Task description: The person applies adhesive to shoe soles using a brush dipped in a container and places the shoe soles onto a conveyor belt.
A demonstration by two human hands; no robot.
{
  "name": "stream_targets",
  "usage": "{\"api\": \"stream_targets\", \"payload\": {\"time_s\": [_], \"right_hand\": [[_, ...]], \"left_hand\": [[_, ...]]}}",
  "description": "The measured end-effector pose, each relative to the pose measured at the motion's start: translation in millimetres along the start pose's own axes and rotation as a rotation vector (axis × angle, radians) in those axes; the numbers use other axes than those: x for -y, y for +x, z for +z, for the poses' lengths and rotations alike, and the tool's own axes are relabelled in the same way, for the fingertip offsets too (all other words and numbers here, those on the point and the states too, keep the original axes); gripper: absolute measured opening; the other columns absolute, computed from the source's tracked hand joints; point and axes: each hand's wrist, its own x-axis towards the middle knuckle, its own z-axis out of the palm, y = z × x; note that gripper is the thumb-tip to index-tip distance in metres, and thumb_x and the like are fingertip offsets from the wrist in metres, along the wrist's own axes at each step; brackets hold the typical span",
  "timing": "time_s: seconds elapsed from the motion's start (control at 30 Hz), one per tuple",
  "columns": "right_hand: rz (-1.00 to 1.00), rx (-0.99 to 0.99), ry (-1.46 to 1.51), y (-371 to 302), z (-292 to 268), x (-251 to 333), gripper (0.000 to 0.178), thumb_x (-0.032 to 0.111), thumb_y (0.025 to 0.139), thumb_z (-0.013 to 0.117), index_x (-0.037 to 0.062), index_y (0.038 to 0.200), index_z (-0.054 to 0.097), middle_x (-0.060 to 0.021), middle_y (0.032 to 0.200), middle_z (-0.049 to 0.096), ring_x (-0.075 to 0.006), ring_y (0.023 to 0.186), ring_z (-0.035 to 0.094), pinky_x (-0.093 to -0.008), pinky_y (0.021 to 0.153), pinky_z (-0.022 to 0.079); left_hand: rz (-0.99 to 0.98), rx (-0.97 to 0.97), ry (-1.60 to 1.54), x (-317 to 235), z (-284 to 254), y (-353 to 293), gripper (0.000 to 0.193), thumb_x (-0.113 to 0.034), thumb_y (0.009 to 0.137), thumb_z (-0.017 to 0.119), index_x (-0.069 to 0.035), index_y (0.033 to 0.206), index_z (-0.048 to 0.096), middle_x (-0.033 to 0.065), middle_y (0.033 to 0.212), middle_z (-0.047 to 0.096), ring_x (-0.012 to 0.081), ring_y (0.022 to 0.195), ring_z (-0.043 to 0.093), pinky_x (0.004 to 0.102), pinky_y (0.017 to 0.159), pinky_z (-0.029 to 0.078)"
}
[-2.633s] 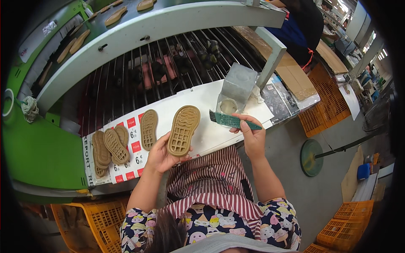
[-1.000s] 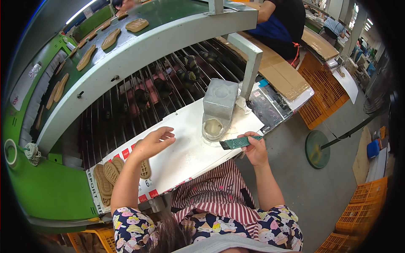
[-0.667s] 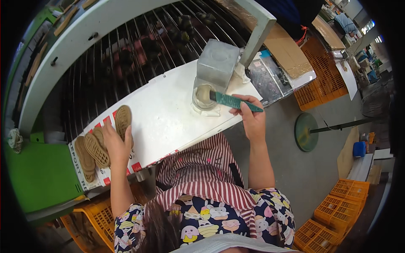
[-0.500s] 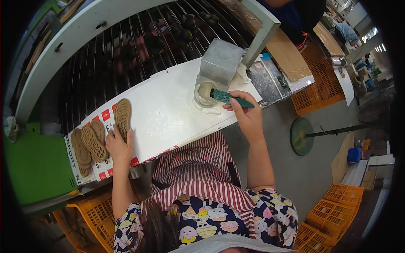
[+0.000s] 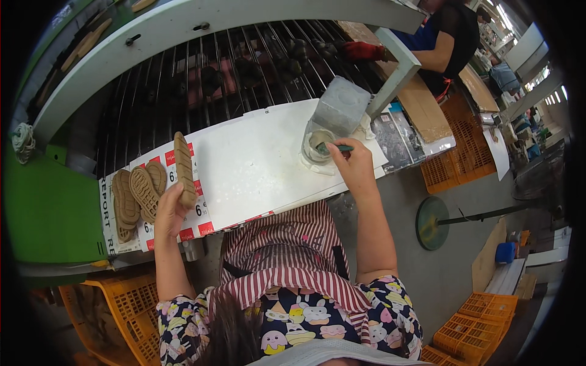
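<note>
My left hand [image 5: 171, 210] grips a tan shoe sole [image 5: 182, 161], tipped up on its edge above the left part of the white board [image 5: 244, 165]. Beside it on the left lie several more tan soles [image 5: 144, 192], some overlapping, treads showing on them. In my right hand [image 5: 356, 168] is a green-handled brush [image 5: 343, 148], held between thumb and fingers. The brush's head is down in a round, clear jar [image 5: 310, 152] with pale contents. A greyish translucent box-shaped block [image 5: 343, 104] adjoins the jar on its far side.
Dark metal bars [image 5: 220, 67] run behind the board, under a pale frame [image 5: 400, 79]. A co-worker's red-gloved hand [image 5: 363, 52] reaches in at the back right. Orange crates [image 5: 125, 305] stand below left and at right. A round stand base [image 5: 432, 222] rests on the floor.
My left hand has lifted the sole from the board and turned it on edge. The brush has gone deeper into the jar. A co-worker's gloved hand has come into view.
</note>
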Motion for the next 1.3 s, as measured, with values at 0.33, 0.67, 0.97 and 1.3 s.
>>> {"api": "stream_targets", "payload": {"time_s": [0.33, 0.67, 0.97, 1.3], "right_hand": [[0.029, -0.024, 0.008, -2, 2, 4, 0.029, 0.021, 0.081, 0.068, -0.007, 0.083, 0.063, -0.0148, 0.073, 0.061, -0.0165, 0.057, 0.057, -0.0283, 0.054, 0.046], [0.045, 0.028, -0.06, -2, 8, -4, 0.028, 0.02, 0.083, 0.067, -0.007, 0.086, 0.063, -0.0077, 0.065, 0.063, -0.0086, 0.057, 0.056, -0.0216, 0.053, 0.043], [0.119, 0.058, -0.036, -5, 6, 0, 0.03, 0.02, 0.084, 0.066, -0.0096, 0.086, 0.062, -0.0103, 0.067, 0.064, -0.0112, 0.061, 0.061, -0.0219, 0.055, 0.046], [0.25, 0.008, 0.242, -12, -11, 16, 0.033, 0.021, 0.085, 0.065, -0.0115, 0.086, 0.061, -0.0126, 0.073, 0.064, -0.0146, 0.068, 0.065, -0.0222, 0.059, 0.049]], "left_hand": [[-0.15, 0.486, -0.965, 35, 5, 0, 0.046, -0.021, 0.087, 0.061, 0.002, 0.123, 0.043, 0.0103, 0.099, 0.047, 0.0167, 0.084, 0.044, 0.0249, 0.065, 0.04], [-0.078, 0.437, -0.738, 33, 33, -11, 0.039, -0.023, 0.094, 0.047, -0.005, 0.128, 0.042, 0.0197, 0.103, 0.06, 0.0264, 0.075, 0.059, 0.0336, 0.067, 0.047], [-0.052, 0.551, -0.632, 28, 61, -5, 0.055, -0.041, 0.098, 0.017, -0.004, 0.133, 0.037, 0.0224, 0.117, 0.053, 0.032, 0.097, 0.058, 0.0407, 0.083, 0.048], [0.094, 0.572, -0.398, 18, 79, -8, 0.074, -0.003, 0.076, 0.066, 0.0, 0.137, 0.025, 0.0209, 0.13, 0.044, 0.0283, 0.122, 0.045, 0.0414, 0.105, 0.034]]}}
